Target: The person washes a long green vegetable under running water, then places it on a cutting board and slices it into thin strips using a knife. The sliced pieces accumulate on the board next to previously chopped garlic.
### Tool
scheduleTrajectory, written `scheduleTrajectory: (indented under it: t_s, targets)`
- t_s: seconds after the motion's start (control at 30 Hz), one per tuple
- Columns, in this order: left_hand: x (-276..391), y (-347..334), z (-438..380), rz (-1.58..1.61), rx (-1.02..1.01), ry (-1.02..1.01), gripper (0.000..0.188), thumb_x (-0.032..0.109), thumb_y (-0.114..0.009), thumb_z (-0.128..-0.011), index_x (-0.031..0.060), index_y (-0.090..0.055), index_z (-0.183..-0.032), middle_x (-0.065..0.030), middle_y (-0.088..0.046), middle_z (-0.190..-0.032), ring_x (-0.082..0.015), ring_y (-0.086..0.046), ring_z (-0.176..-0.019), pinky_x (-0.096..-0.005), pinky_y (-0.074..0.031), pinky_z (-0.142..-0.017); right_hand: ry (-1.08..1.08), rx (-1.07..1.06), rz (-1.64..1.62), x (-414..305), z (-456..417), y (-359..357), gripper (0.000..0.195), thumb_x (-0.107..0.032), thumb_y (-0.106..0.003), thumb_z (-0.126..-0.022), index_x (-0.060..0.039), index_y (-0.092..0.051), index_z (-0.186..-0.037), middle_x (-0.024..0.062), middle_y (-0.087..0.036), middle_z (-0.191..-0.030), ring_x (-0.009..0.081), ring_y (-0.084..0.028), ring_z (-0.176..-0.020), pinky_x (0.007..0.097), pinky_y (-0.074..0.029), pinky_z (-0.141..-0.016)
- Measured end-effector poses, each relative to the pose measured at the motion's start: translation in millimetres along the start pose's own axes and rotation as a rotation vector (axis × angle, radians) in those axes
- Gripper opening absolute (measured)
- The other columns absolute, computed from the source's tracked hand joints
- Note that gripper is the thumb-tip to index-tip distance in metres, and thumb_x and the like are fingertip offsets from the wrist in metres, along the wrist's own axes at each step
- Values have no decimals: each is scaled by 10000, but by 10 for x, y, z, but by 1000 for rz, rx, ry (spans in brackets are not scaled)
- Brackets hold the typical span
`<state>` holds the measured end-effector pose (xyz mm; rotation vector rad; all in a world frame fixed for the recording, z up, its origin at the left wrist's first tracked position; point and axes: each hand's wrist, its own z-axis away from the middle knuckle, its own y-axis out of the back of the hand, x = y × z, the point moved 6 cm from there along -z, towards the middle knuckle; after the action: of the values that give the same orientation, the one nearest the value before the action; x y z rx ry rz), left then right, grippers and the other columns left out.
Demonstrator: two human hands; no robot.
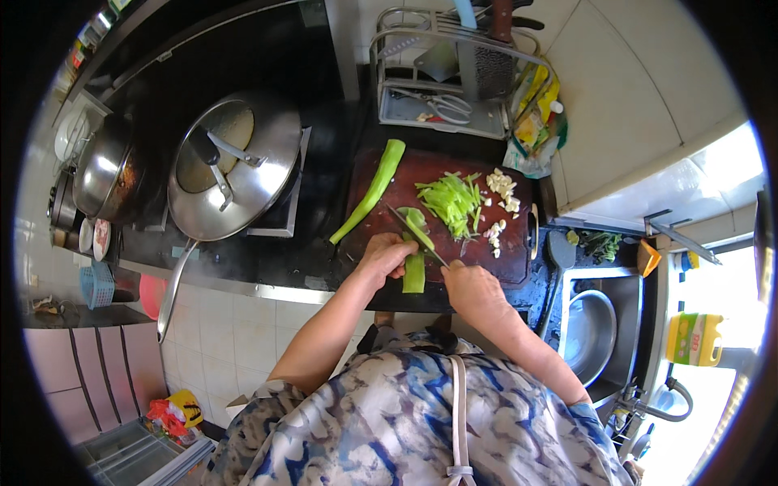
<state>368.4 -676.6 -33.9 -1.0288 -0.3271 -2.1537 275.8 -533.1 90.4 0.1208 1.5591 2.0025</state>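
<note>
On a dark red-brown cutting board [447,258], my left hand [389,255] presses a flat piece of peeled green stem [414,276]. My right hand [477,288] grips a knife [430,248], its blade slanting up and left over the stem, beside pale green slices [414,217]. A long peeled green stem [374,185] lies diagonally over the board's left edge. Right of the blade is a pile of thin green strips [451,201]. Farther right lie chopped garlic pieces [503,187] and a smaller garlic group [495,236].
A lidded steel pan [267,182] stands on the stove at left, its handle [176,285] reaching past the counter edge. Behind the board is a metal rack [450,127] with scissors [450,108] and a grater. At right are a spatula [560,250] and a sink [629,328] holding a metal basin [589,337].
</note>
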Motion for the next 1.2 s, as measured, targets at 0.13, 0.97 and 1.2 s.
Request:
scheduleTrajectory:
  t_s: [0.13, 0.97, 1.2]
  targets:
    - [32, -9, 81, -88, 43, -38, 211, 166, -709, -809, 47, -553, -732, -43, -560, -601, -135, -540, -441, -273, -409, -381, 13, -3, -22, 93, -59, -80, 331, -290, -484, -1029, -7, -600, -904, 241, -685, -723, 410, -707, -702, 468, -586, -639]
    - [158, 26, 40, -115, 41, 11, 327, 308, -710, -889, 41, -614, -725, -46, -588, -549, -124, -562, -397, -239, -449, -347, 199, 57, 203, 83, 18, 384, 292, -306, -517, -1022, -48, -573, -898, 145, -654, -599, 333, -696, -585, 417, -567, -533]
    - [159, 7, 47, -139, 40, 23, 318, 303, -672, -886, 28, -622, -736, -57, -592, -568, -136, -569, -414, -260, -457, -369, 150, 0, 184, 124, -223, 133, 335, -316, -496, -1031, -30, -596, -886, 150, -673, -632, 342, -708, -609, 421, -588, -564]
